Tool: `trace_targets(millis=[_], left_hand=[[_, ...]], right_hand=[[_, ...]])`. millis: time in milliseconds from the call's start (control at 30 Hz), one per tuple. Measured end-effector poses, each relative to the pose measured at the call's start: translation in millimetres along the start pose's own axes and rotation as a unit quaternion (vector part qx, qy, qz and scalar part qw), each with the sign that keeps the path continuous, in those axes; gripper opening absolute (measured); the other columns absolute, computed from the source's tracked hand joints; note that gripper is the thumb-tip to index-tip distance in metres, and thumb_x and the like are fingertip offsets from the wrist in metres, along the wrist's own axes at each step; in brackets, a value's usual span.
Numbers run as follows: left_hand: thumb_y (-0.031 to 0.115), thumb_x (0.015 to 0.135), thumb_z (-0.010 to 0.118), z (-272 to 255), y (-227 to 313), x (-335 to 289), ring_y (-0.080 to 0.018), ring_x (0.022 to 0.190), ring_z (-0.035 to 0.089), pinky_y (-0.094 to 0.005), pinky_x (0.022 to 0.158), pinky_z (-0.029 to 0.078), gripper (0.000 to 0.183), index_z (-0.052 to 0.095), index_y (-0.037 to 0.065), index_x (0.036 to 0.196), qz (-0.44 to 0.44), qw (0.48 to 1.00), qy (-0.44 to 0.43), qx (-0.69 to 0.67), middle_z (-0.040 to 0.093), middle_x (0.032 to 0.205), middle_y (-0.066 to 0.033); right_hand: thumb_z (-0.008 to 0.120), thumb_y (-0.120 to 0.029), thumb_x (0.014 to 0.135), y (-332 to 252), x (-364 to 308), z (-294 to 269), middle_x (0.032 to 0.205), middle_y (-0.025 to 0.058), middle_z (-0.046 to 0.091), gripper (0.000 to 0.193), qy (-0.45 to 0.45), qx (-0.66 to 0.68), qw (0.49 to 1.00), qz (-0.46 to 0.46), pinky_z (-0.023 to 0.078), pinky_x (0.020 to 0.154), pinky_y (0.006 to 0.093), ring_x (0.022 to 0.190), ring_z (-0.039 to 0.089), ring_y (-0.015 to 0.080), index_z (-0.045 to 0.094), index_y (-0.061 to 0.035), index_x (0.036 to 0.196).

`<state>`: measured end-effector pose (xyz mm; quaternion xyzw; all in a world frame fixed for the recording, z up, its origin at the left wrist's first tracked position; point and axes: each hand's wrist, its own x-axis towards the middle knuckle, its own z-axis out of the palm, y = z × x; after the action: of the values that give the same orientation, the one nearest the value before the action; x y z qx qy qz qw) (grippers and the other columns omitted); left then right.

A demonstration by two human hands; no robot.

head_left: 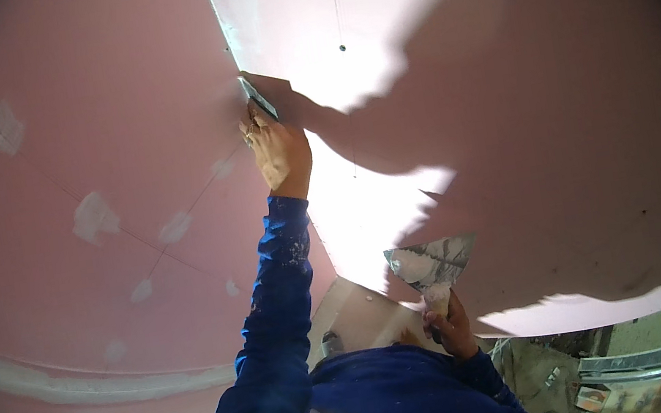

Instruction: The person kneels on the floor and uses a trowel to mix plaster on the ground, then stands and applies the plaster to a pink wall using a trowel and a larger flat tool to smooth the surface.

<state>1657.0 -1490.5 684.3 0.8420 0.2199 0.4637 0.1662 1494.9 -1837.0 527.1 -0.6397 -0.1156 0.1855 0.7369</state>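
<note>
Left grip point(279, 156): one bare hand, ring on a finger, reaching up; closed on a tool. Tool: narrow flat blade point(260, 99), grey, handle hidden by the hand. Position: at the right edge of the left pink board point(150, 88), its upper end at the corner seam point(221, 26) with the right pink board point(561, 146). Firmness of contact: cannot be told.

Right grip point(453, 332): one bare hand, lower down; closed around the handle of a broad knife point(435, 263). Knife: blade flared, upright, wide edge uppermost; pale paste point(413, 269) smeared on its face. Position: in front of the right board, near its lower left corner, apart from the narrow blade.

Sleeves: blue point(277, 278), with pale specks.

Left board, surface: several whitish patches point(95, 217), scattered along two thin crossing lines point(164, 250); long pale band point(101, 384) along the lower edge.

Right board, surface: bright light on the part by the seam; large dark shadow point(510, 205) across the remainder; small dark spot point(342, 48) toward the upper left.

Floor point(535, 372), below the right board's lower edge: grey; metal strips point(640, 361) lying at the right.
</note>
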Motion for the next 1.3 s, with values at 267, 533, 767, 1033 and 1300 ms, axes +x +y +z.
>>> trace_targets(millis=[267,533,767,1033,1300], left_hand=[[0.002,0.085,0.05,25.4,-3.7,8.1,-0.0468,0.126,0.039,-0.0525,0.109,0.034,0.061,0.031,-0.017,0.14,0.019,1.0,0.018,0.0,0.042,0.134,-0.0333],[-0.003,0.085,0.044,-5.3,3.9,-62.1,-0.0454,0.128,0.039,-0.0517,0.11,0.034,0.061,0.03,-0.011,0.144,-0.04,0.984,-0.102,-0.142,0.039,0.136,-0.0302],[0.004,0.089,0.043,-6.2,-19.3,14.5,-0.0503,0.13,0.038,-0.0534,0.113,0.031,0.056,0.033,-0.014,0.141,0.08,0.996,0.016,-0.019,0.038,0.143,-0.0339],[0.003,0.087,0.043,-21.9,4.9,-11.5,-0.0464,0.129,0.04,-0.0531,0.11,0.036,0.057,0.035,-0.01,0.142,0.059,0.988,-0.069,-0.123,0.043,0.136,-0.0294],[0.004,0.088,0.043,-25.5,0.1,2.0,-0.0487,0.131,0.038,-0.0511,0.113,0.033,0.056,0.035,-0.016,0.14,0.043,0.997,0.013,-0.063,0.042,0.138,-0.0354]], right_hand=[[0.069,-0.027,0.089,4.2,-5.2,-7.9,0.093,0.0052,0.059,0.053,0.028,-0.006,0.999,0.036,0.049,0.063,0.0264,0.073,0.058,0.0118,0.045,0.0001,0.128],[0.07,-0.031,0.088,0.0,-3.3,-14.3,0.104,0.0077,0.061,0.055,-0.015,-0.07,0.997,0.035,0.05,0.073,0.0301,0.084,0.059,0.0143,0.048,0.0005,0.128],[0.068,-0.032,0.088,-2.0,-1.4,-9.8,0.111,0.0114,0.059,0.058,-0.034,-0.036,0.997,0.062,0.05,0.08,0.0331,0.092,0.059,0.0194,0.047,0.0025,0.13],[0.068,-0.033,0.089,10.5,-6.0,-6.0,0.104,0.0113,0.061,0.055,0.019,-0.11,0.994,0.01,0.05,0.081,0.0382,0.091,0.06,0.022,0.048,0.0015,0.127],[0.064,-0.025,0.092,-10.7,0.9,-3.3,0.081,0.0035,0.057,0.04,-0.013,-0.037,0.999,-0.008,0.043,0.051,0.0238,0.061,0.055,0.0099,0.047,-0.0037,0.121]])
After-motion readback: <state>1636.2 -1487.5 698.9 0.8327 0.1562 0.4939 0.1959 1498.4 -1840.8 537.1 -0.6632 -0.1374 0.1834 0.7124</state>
